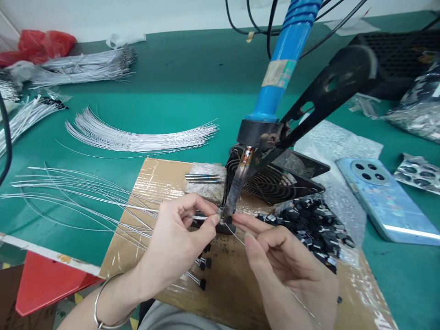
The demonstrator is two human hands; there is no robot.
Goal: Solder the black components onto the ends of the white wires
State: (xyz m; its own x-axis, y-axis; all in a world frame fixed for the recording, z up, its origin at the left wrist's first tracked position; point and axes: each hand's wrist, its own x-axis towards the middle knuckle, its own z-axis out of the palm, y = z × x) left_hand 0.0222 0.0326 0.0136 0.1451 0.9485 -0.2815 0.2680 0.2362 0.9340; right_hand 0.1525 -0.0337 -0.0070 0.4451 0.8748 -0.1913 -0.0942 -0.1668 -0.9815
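My left hand is closed in a pinch on a thin silver wire, holding its end at the tip of a soldering iron. The iron has a blue handle and sits fixed in a black stand. My right hand is closed on a fine strand of solder wire that leads to the same tip. A small black part lies under the tip between both hands. Several finished wires with black ends lie below my left hand.
A brown cardboard sheet covers the green table. Loose silver wires fan out at left, bundles lie farther back. A pile of small black parts, a black fan grille and a blue phone lie right.
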